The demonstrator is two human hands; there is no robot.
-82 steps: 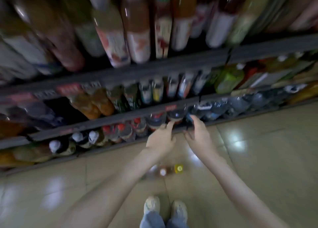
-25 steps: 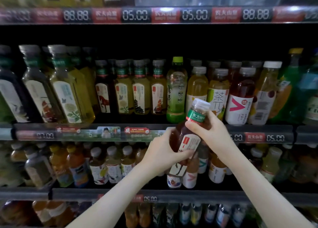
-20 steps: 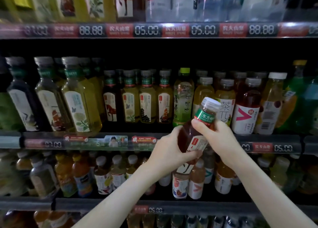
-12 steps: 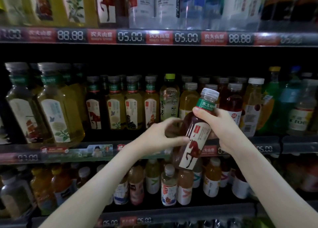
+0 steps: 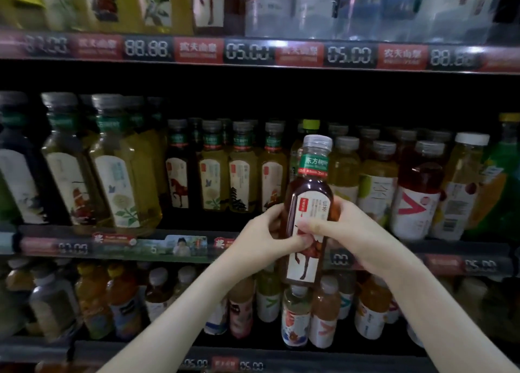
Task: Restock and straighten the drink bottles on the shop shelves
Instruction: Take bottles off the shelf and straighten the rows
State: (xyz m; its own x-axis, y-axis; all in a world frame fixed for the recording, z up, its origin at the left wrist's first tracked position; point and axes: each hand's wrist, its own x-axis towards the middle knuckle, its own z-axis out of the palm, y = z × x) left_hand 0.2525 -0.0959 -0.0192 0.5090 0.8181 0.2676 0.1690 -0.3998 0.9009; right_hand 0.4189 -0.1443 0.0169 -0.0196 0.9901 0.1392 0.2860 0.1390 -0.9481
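One dark tea bottle [image 5: 309, 204] is held upright in front of the middle shelf [image 5: 157, 246]. The left hand [image 5: 263, 239] curls round its left side and the right hand [image 5: 356, 237] round its right, thumb across the label. Four small bottles [image 5: 242, 181] with green neck bands front that shelf just left of it, and three larger bottles [image 5: 121, 181] stand farther left.

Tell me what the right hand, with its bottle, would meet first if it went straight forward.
Probably the green-capped bottle behind the tea bottle held in the right hand, though depth is unclear.
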